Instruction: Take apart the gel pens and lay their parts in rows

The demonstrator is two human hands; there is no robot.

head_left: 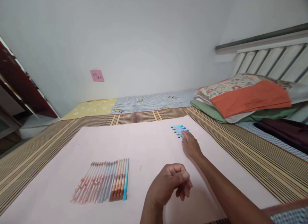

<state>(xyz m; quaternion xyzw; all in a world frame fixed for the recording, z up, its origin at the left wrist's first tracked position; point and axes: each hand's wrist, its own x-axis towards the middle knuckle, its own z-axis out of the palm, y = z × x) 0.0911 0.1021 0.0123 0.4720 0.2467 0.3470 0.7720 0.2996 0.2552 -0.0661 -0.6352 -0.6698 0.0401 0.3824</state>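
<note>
My right hand [192,145] reaches forward to a small row of short blue pencils [178,128] with dark points facing left and rounded blue ends. Its fingertips are closed on the nearest short blue pencil, whose right end they cover. Closer to me, my left hand [170,182] hangs above the sheet with fingers curled in and thumb against them; nothing shows in it. To the left lies a neat row of long pens [101,182], side by side, in pale pink, grey and brown-orange, with a bright blue pen [126,179] at its right end.
A pale pink sheet [130,137] covers a striped mat [240,159]. One tiny clear piece [141,168] lies mid-sheet. Folded cloths and an orange pillow [252,97] are stacked at right by a white radiator [269,58]. A pink note [97,75] sticks to the wall.
</note>
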